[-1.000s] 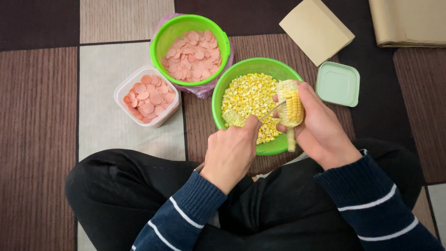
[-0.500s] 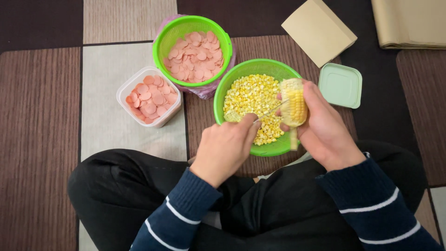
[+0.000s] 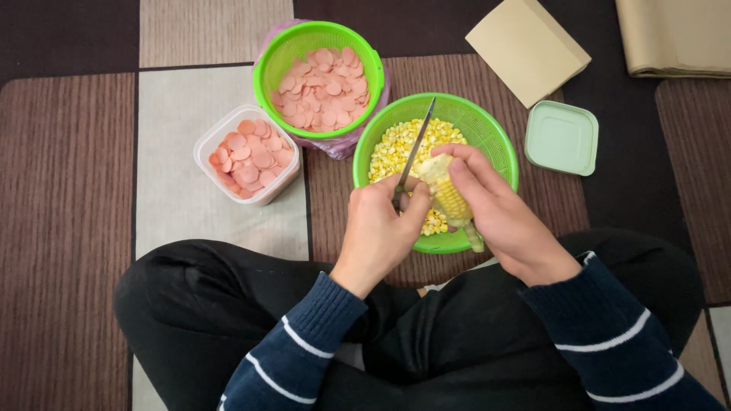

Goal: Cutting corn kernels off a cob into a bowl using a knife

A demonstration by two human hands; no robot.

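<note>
The corn cob [image 3: 444, 190] sits tilted over the near side of the green bowl [image 3: 499, 141], which holds a heap of loose yellow kernels [image 3: 400, 148]. The right hand [image 3: 506, 221] is wrapped around the cob, fingers curled over its top and far side, the cob's pale stem end poking out below the hand toward the bowl's near rim. The left hand [image 3: 377, 232] is closed around the handle of a knife [image 3: 415, 148], its thumb touching the cob; the blade points up and away over the kernels, alongside the cob's upper end.

Just beyond this bowl, touching it at the upper left, stands a second green bowl [image 3: 266, 65] full of pink sausage slices [image 3: 324, 87]. To its left, a clear plastic tub [image 3: 209, 141] holds more of the same slices. A pale green lid [image 3: 561, 137] lies on the mat to the right of the corn bowl, and a tan folded cloth [image 3: 527, 47] rests just beyond the lid.
</note>
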